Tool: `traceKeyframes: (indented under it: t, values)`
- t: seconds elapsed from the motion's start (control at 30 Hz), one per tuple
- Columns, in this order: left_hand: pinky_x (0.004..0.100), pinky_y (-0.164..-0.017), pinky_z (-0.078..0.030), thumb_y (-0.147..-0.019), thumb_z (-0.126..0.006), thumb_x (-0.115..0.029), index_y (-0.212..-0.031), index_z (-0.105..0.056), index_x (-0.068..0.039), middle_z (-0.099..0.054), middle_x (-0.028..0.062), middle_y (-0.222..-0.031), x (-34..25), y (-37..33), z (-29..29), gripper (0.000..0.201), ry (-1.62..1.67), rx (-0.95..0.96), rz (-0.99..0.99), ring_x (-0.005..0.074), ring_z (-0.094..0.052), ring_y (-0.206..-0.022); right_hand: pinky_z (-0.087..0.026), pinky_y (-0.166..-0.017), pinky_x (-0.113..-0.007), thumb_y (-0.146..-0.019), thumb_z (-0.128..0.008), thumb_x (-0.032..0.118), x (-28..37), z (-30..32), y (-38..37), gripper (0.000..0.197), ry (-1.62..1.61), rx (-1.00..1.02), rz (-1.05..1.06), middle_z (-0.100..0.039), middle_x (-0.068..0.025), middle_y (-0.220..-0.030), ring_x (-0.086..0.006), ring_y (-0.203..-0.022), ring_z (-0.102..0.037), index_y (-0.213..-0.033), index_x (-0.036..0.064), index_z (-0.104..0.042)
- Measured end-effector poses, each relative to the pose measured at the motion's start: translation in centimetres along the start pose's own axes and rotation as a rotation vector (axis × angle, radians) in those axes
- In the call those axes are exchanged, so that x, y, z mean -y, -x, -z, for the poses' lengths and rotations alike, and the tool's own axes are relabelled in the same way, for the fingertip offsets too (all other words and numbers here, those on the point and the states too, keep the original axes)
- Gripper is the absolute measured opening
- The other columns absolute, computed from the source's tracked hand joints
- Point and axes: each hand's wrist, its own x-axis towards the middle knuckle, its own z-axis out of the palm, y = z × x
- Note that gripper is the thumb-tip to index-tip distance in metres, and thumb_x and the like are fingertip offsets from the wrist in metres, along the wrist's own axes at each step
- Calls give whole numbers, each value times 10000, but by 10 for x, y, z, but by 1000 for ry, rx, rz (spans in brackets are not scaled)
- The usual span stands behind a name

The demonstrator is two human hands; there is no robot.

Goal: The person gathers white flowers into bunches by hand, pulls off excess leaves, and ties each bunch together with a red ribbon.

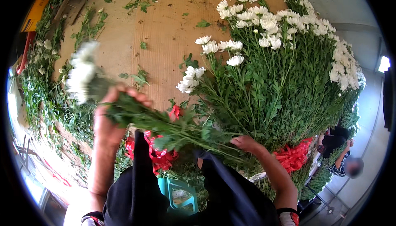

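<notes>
A bunch of white chrysanthemums (165,124) lies across in front of me, its blurred blooms to the left and its leafy stems running right. My left hand (108,119) is closed around it just below the flower heads. Toward the stem ends my right hand (246,143) is closed on the lower stems; its fingertips are partly hidden. Just beyond the bunch, a few loose white chrysanthemums (191,79) rest on the wooden table (165,40). A large pile of the same flowers (272,77) fills the right side of the table.
Red ribbon strips (161,156) hang below the bunch, with another red bundle (293,156) at right. Cut stems and leaves (45,90) heap along the left edge. A teal plastic stool (179,195) stands below me. Another person (340,164) is at far right.
</notes>
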Motion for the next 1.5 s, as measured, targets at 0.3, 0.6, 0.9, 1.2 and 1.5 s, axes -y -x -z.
traceKeyframes:
  t: [0.3,0.6,0.9,1.2,1.5]
  values:
    - [576,-1045,-430,-992,-558,-281,-1036,-596,-66,-634,137,-1040,41,-38,97,223,64,-103,266,342,-604,-1082,-512,-1023,-388,-999,-577,313,-36,59,58,398,-672,87,-158,-649,-158,-1262,-239,-1182,-620,-1271,25,-613]
    - [578,-1091,-395,-953,-630,-288,-1051,-604,-52,-639,162,-1142,111,-44,75,257,146,99,481,355,-592,-1176,-568,-732,-318,-891,-717,252,32,84,18,221,222,-931,-72,-701,-48,-953,-177,-804,-671,-1075,130,-713]
    - [545,-1068,-418,-947,-621,-270,-1055,-612,-48,-640,171,-1126,133,-29,92,247,209,40,522,371,-597,-1142,-473,-546,-277,-850,-747,120,93,53,-16,137,-35,-1266,359,-685,-53,-806,-177,-606,-622,-955,36,-722]
    - [534,-1062,-426,-933,-641,-268,-1073,-617,-50,-653,163,-1116,154,-26,89,260,217,52,596,362,-612,-1131,-509,-636,-346,-847,-751,143,107,44,-56,196,150,-1081,346,-684,-101,-880,-252,-705,-644,-988,11,-717]
    - [530,-1073,-419,-947,-629,-280,-1133,-613,-18,-644,170,-1178,156,-31,81,322,208,44,587,361,-598,-1158,-494,-765,-384,-813,-767,155,96,36,-73,233,245,-1077,336,-646,-85,-902,-276,-865,-607,-987,22,-686]
